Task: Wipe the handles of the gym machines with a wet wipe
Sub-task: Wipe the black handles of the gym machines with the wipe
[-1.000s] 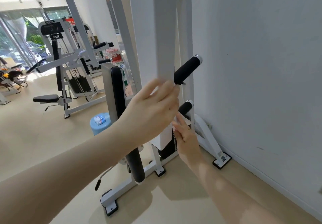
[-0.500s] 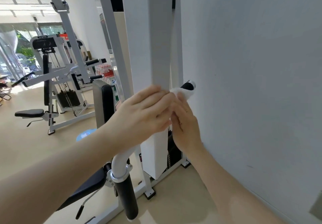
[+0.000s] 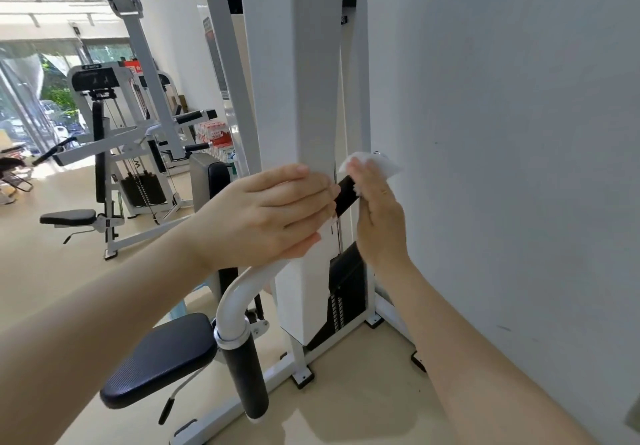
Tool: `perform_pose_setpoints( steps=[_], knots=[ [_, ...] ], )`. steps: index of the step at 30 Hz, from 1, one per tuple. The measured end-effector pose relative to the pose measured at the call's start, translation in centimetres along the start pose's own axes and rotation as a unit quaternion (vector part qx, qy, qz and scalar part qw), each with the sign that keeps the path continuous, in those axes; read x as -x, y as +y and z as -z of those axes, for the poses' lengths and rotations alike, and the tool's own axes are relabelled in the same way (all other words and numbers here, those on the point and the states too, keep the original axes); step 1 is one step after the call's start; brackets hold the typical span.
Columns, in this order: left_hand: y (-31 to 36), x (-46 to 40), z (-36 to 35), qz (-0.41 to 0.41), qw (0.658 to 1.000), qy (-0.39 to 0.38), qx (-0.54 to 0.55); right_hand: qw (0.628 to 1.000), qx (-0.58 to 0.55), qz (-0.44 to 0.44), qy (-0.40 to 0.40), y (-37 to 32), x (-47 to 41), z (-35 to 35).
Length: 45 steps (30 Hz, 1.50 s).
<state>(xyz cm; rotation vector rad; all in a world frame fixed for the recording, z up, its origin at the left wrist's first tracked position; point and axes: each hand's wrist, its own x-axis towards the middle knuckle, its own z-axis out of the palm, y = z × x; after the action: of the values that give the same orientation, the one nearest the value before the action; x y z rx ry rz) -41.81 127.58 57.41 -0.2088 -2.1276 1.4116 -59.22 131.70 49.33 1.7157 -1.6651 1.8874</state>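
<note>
A black foam handle sticks out from behind the white upright post of the gym machine, close to the wall. My right hand holds a white wet wipe wrapped over the handle's far end. My left hand rests flat on the post beside the handle's near end, fingers straight. A second black handle hangs on a curved white bar in the foreground.
The grey wall stands right beside the handle. A black seat sits low on the left, and the weight stack behind the post. Other white gym machines stand across the beige floor, at the back left.
My right hand rose from the lower handle to the upper one and wrapped the wipe on it, then slid to its far end. The camera moved closer.
</note>
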Motion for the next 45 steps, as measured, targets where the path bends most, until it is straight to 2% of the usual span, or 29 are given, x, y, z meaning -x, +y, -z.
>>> perform_pose_setpoints(
  steps=[1, 2, 5, 6, 7, 10, 11, 15, 16, 19, 20, 21, 24, 26, 28, 31, 32, 33, 37, 38, 40, 43, 45],
  knots=[
    [0.0, -0.1, 0.0, 0.001, 1.000, -0.001, 0.004, 0.999, 0.024, -0.042, 0.004, -0.1, -0.3, 0.0],
    [0.0, -0.3, 0.0, 0.005, 1.000, 0.002, 0.012, 0.998, 0.056, -0.033, 0.009, -0.3, -0.1, -0.1],
    [0.4, -0.4, 0.0, 0.020, 0.999, 0.012, 0.033, 0.986, 0.102, 0.132, -0.015, 0.2, 1.7, 0.1],
    [0.4, -0.4, -0.1, 0.022, 0.999, 0.013, 0.033, 0.982, 0.099, 0.160, -0.032, 1.0, 1.6, 0.7],
    [0.5, -0.5, -0.1, 0.023, 0.999, 0.014, 0.033, 0.982, 0.099, 0.155, -0.039, 1.9, 0.8, 1.2],
    [0.5, -0.7, -0.2, 0.023, 0.999, 0.019, 0.042, 0.997, 0.072, 0.036, 0.010, 2.3, -1.4, 1.9],
    [0.4, -0.7, -0.3, 0.020, 0.999, 0.021, 0.043, 0.997, 0.065, 0.037, 0.014, 1.8, -1.2, 1.6],
    [0.2, -0.5, -0.4, 0.005, 0.999, 0.036, 0.033, 0.975, 0.062, 0.202, -0.073, 1.5, 1.0, 0.8],
    [0.2, -0.5, -0.4, 0.005, 0.999, 0.039, 0.029, 0.978, 0.065, 0.185, -0.071, 2.1, 0.6, 1.2],
    [0.5, -0.6, -0.6, 0.008, 0.998, 0.047, 0.037, 0.998, 0.059, 0.025, 0.025, 3.0, -0.6, 1.5],
    [0.5, -0.7, -0.7, 0.008, 0.998, 0.050, 0.042, 0.996, 0.074, 0.017, 0.044, 2.8, -0.3, 1.2],
    [0.5, -0.7, -0.8, 0.006, 0.998, 0.053, 0.044, 0.994, 0.094, 0.040, 0.048, 2.4, 0.2, 0.7],
    [0.4, -0.7, -1.0, 0.008, 0.997, 0.066, 0.045, 0.975, 0.093, 0.201, 0.013, 1.7, 2.1, 0.1],
    [0.4, -0.6, -1.1, 0.010, 0.997, 0.067, 0.045, 0.966, 0.068, 0.249, -0.024, 1.4, 2.4, 0.6],
    [0.5, -0.6, -1.1, 0.011, 0.997, 0.062, 0.046, 0.978, 0.057, 0.197, -0.027, 1.3, 1.7, 1.1],
    [0.5, -0.8, -1.1, 0.010, 0.997, 0.062, 0.047, 0.996, 0.072, 0.020, 0.049, 1.5, 0.0, 1.8],
    [0.4, -0.8, -1.1, 0.010, 0.997, 0.064, 0.045, 0.994, 0.086, 0.000, 0.069, 1.7, -0.1, 1.7],
    [0.5, -0.7, -1.1, 0.012, 0.997, 0.065, 0.043, 0.992, 0.096, 0.017, 0.077, 1.6, 0.1, 1.6],
    [0.6, -0.3, -1.4, 0.023, 0.997, 0.062, 0.048, 0.969, 0.103, 0.224, 0.036, 1.1, 2.1, 0.5],
    [0.6, -0.3, -1.4, 0.025, 0.997, 0.060, 0.046, 0.963, 0.103, 0.246, 0.026, 1.5, 1.6, 0.7],
    [0.5, -0.3, -1.4, 0.028, 0.997, 0.057, 0.038, 0.968, 0.128, 0.213, 0.046, 2.8, -0.2, 1.3],
    [0.6, -0.3, -1.4, 0.031, 0.997, 0.059, 0.037, 0.979, 0.142, 0.098, 0.111, 3.5, -0.9, 0.9],
    [0.6, -0.3, -1.5, 0.036, 0.997, 0.061, 0.039, 0.982, 0.119, 0.112, 0.095, 2.6, 0.3, -0.4]
  ],
)
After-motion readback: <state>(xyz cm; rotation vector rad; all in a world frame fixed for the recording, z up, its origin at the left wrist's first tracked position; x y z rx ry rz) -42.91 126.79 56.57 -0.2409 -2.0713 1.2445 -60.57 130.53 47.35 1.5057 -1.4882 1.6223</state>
